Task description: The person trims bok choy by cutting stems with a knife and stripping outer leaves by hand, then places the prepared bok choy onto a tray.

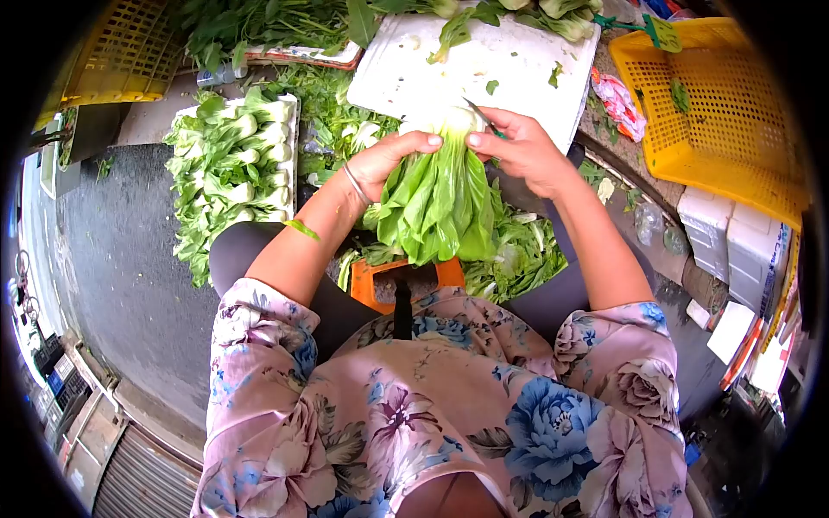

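Note:
A head of bok choy (pixel 439 203) hangs leaves down in front of me, its pale base turned up. My left hand (pixel 390 162) is closed around its left side, thumb near the white stems. My right hand (pixel 525 154) grips a small knife (pixel 477 110) with a dark, thin blade, and its thumb presses the right side of the same bok choy. The knife's handle is mostly hidden by the fingers. Just behind both hands lies a white board (pixel 397 73) with leaf scraps on it.
Rows of bok choy (pixel 246 151) fill a white tray at left. Loose leaves (pixel 527 259) lie below my hands, beside an orange stool (pixel 367 285). A yellow crate (pixel 725 112) and white foam boxes (pixel 734 233) stand at right. More greens (pixel 268 30) are piled at the back.

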`<state>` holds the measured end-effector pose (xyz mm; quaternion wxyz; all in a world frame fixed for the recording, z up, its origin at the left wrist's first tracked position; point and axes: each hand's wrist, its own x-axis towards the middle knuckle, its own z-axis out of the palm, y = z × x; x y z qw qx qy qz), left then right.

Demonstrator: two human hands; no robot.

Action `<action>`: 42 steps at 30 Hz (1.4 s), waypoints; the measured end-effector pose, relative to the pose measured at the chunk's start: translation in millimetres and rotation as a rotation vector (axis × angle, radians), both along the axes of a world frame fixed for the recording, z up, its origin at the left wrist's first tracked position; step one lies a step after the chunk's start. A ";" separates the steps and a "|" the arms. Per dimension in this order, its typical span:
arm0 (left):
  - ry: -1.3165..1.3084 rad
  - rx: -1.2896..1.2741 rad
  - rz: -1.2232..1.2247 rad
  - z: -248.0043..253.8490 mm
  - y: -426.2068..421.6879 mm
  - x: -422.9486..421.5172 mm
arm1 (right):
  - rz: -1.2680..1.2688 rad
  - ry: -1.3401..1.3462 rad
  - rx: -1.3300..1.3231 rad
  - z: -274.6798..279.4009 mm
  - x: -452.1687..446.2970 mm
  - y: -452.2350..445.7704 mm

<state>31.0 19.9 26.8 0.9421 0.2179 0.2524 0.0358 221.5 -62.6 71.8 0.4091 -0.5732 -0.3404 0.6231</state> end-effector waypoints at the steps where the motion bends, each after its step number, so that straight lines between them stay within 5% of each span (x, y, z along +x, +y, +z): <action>1: 0.000 -0.103 -0.037 -0.4 -0.2 -0.2 | -0.004 0.000 -0.001 -4.5 0.3 -1.3; 4: 0.082 0.091 -0.073 1.6 -0.3 3.8 | -0.026 -0.047 -0.169 4.3 -2.4 0.6; 9: 0.167 0.451 -0.085 0.5 -8.8 3.6 | -0.067 -0.040 -0.077 -10.0 -7.0 -3.0; 13: -0.012 0.240 -0.112 7.4 -2.1 -3.7 | 0.065 -0.137 0.031 14.1 -4.5 -2.1; 21: -0.142 0.401 -0.370 0.0 19.2 -29.7 | 0.198 -0.187 -0.064 14.1 20.2 -21.2; 25: 0.066 0.479 -0.099 4.8 9.5 -26.4 | 0.371 -0.464 -0.005 13.4 8.8 -24.9; 29: 0.062 0.597 0.064 -1.3 2.1 -15.3 | 0.034 -0.154 -0.022 6.9 0.3 -18.5; 39: 0.179 0.896 0.095 14.8 4.7 1.7 | -0.129 -0.036 0.010 23.5 -19.0 -11.5; 42: -0.025 0.800 0.091 16.3 5.0 11.4 | -0.239 0.111 0.004 14.0 -1.9 -6.8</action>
